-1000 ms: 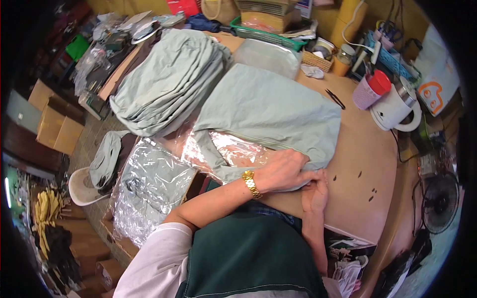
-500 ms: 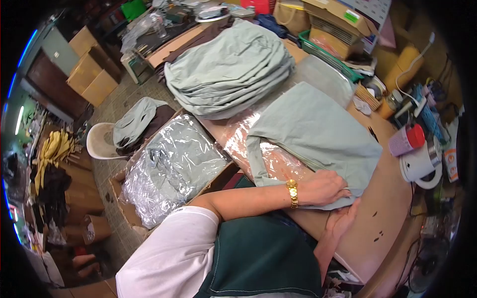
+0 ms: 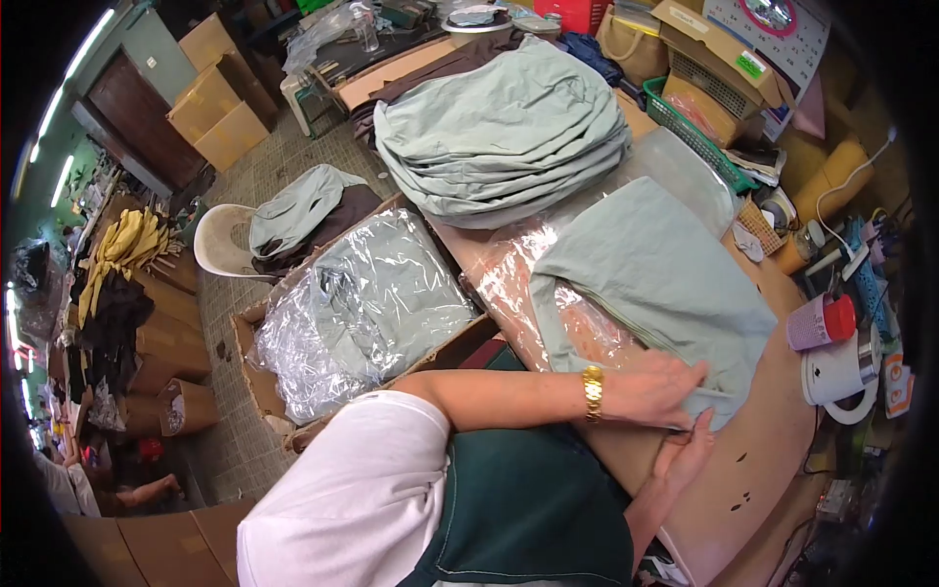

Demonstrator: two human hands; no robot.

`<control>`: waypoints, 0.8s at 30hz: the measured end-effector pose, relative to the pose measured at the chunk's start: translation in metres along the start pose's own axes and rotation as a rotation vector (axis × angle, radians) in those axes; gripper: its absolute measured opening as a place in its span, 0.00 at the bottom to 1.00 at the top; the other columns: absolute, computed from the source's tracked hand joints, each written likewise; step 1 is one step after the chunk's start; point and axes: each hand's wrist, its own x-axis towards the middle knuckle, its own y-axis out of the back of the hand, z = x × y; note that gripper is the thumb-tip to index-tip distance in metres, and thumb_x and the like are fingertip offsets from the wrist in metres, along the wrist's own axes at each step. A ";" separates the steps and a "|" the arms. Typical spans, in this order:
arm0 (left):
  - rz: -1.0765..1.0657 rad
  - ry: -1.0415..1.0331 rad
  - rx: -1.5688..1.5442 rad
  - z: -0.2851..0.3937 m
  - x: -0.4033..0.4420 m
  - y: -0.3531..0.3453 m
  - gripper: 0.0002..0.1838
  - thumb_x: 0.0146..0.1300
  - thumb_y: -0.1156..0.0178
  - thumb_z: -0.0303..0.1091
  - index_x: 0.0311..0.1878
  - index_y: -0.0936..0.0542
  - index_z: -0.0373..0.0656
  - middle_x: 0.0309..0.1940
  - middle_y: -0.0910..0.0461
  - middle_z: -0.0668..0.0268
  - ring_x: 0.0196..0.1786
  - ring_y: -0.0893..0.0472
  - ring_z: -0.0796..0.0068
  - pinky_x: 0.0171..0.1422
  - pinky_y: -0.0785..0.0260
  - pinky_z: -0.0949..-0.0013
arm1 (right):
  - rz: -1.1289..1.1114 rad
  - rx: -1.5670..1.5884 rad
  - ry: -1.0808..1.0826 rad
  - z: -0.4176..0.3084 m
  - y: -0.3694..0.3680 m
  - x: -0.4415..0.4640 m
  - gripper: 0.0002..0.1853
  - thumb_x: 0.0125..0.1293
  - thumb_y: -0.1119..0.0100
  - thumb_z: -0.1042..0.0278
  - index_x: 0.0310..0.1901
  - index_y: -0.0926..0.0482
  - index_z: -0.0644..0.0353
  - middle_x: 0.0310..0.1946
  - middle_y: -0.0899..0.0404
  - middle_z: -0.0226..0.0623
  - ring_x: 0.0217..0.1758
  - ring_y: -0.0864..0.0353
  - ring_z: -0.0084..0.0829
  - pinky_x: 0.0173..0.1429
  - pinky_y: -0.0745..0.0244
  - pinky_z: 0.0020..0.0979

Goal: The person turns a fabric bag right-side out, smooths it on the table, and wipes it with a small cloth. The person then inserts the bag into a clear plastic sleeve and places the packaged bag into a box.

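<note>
Fingers of the left hand (image 3: 657, 387) are pinching a pale-green garment (image 3: 657, 259) at its edge, a fold now showing, suggesting that edge is being turned; the right hand (image 3: 685, 454) is touching there, grip unclear. Clear plastic (image 3: 504, 286) is lying partly beneath, on the table (image 3: 714, 523).

A: What occupies the foreground?
B: The left hand (image 3: 662, 387), wearing a gold watch (image 3: 593, 393), pinches a pale green cloth (image 3: 665, 274) on the tabletop (image 3: 719, 519); the right hand (image 3: 689, 450) meets its near edge.
A: Beyond?
B: A stack of similar cloth (image 3: 499, 137). At left, a carton (image 3: 256, 383) holding plastic-wrapped fabric (image 3: 391, 293).
</note>
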 end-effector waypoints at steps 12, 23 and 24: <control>-0.281 0.193 0.141 -0.005 -0.003 0.045 0.23 0.54 0.30 0.47 0.30 0.21 0.32 0.24 0.22 0.46 0.34 0.21 0.44 0.40 0.30 0.51 | 0.156 0.335 -0.069 -0.014 -0.030 0.010 0.12 0.69 0.39 0.71 0.49 0.25 0.67 0.47 0.20 0.36 0.49 0.21 0.28 0.57 0.25 0.33; -0.145 0.227 0.052 -0.005 0.009 0.041 0.16 0.63 0.37 0.42 0.31 0.19 0.37 0.19 0.26 0.49 0.25 0.26 0.46 0.31 0.34 0.54 | -0.203 -0.104 -0.310 0.025 -0.016 -0.023 0.21 0.68 0.38 0.65 0.57 0.29 0.68 0.48 0.19 0.45 0.42 0.15 0.32 0.42 0.18 0.33; -0.148 0.228 0.051 -0.006 0.008 0.040 0.16 0.63 0.37 0.42 0.31 0.19 0.37 0.19 0.26 0.49 0.25 0.26 0.46 0.31 0.34 0.54 | -0.200 -0.103 -0.312 0.022 -0.020 -0.024 0.21 0.68 0.38 0.65 0.57 0.29 0.68 0.48 0.19 0.45 0.42 0.15 0.32 0.42 0.18 0.33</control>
